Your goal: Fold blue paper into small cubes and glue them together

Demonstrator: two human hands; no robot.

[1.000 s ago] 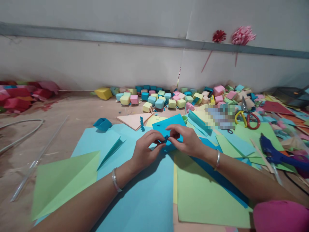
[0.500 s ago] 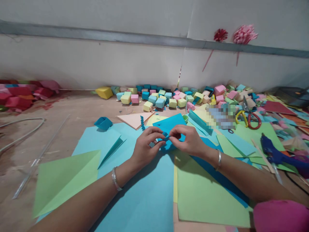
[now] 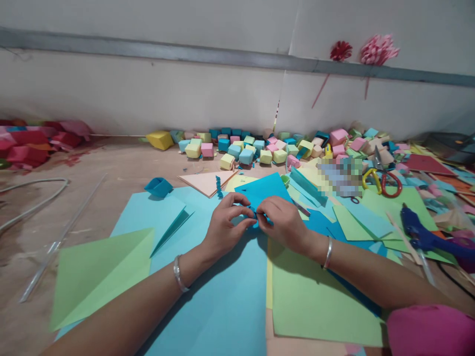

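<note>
Pinching from both sides, the left hand point(image 3: 224, 227) and the right hand point(image 3: 282, 222) meet over the far end of the large sky-blue paper sheet point(image 3: 222, 296). Each has thumb and forefinger closed on a small dark-blue folded paper strip point(image 3: 254, 213), with the other fingers loosely curled. The strip sits between the two sets of fingertips.

A pale green folded paper sheet point(image 3: 96, 272) overlaps the sky-blue sheet's left side, and a flat pale green paper sheet point(image 3: 315, 301) lies along its right side. Just beyond its far edge lies a dark-blue square paper sheet point(image 3: 265, 190). A small blue folded paper box point(image 3: 158, 187) stands off its far left corner. Farther beyond, against the wall, is a pile of coloured paper cubes point(image 3: 260, 148). Well to the right lie scissors with yellow and red handles point(image 3: 382, 180) and a blue glue gun point(image 3: 419, 235).
</note>
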